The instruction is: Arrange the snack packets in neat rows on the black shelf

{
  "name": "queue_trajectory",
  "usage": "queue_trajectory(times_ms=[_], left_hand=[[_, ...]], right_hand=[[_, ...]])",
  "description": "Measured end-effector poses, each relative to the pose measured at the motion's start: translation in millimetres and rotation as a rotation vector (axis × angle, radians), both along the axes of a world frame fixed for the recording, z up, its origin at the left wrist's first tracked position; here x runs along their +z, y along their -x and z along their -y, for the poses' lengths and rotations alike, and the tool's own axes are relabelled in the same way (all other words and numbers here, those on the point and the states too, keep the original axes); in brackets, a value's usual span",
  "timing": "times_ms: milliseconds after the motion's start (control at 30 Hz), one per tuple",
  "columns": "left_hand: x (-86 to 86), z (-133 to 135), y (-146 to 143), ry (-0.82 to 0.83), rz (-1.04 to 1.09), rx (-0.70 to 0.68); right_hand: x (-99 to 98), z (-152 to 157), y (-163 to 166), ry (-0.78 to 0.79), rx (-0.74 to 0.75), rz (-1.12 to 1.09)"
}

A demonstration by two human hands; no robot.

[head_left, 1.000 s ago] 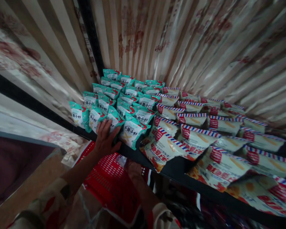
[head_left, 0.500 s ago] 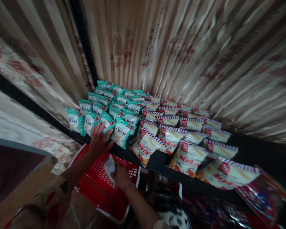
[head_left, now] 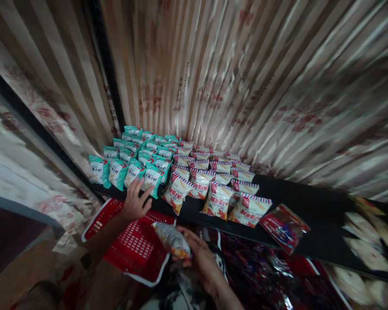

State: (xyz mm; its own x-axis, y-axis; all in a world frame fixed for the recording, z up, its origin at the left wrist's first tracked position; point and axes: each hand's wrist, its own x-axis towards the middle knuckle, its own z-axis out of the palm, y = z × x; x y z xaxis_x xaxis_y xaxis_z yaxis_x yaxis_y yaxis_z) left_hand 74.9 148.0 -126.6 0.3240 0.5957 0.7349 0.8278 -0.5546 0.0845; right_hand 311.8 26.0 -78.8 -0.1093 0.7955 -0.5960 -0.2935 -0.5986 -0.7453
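Note:
My left hand [head_left: 134, 202] reaches up to the front edge of a black shelf [head_left: 297, 202], fingers spread, touching the front row of teal snack packets [head_left: 129, 165]. My right hand [head_left: 198, 254] is lower, closed round a pale orange-printed snack packet [head_left: 171, 239] held over a red plastic basket [head_left: 132, 245]. Beside the teal packets lie rows of white packets with red and blue striped tops [head_left: 213, 181].
A dark red packet [head_left: 284, 226] lies alone on the shelf to the right, with more pale packets [head_left: 368, 241] at the far right. Striped floral wallpaper [head_left: 229, 77] backs the shelf. Dark red packets [head_left: 261, 271] fill a lower level beneath it.
The view has pulled back and swung right, showing more shelf. My right hand has lifted a packet out of the basket. My left hand has slid off the teal packets towards the shelf edge.

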Motion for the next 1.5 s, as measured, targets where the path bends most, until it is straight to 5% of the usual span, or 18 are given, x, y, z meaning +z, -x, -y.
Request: queue_trajectory(times_ms=[267,500,733,867,1067,1333,1500], left_hand=[[18.4,27,-52,0.122,0.003,-0.187],[20.9,36,-77,0.184,0.030,-0.308],[24.7,48,-86,0.284,0.182,-0.280],[23.0,52,-82,0.339,0.285,-0.229],[7.8,53,-63,0.395,0.432,-0.055],[-0.8,54,-52,0.546,0.635,-0.118],[4.1,49,-57,0.951,0.910,-0.287]], right_hand=[[50.4,5,-60,-0.053,-0.261,-0.150],[48.3,-21,-79,-0.049,-0.358,-0.078],[53.3,-19,-74,-0.045,-0.248,-0.016],[45.7,-12,-71,-0.021,-0.211,-0.038],[8.1,7,-35,0.067,-0.022,-0.009],[-7.8,4,-4,-0.083,0.048,-0.021],[-5.5,-4,-4,-0.136,-0.060,-0.020]])
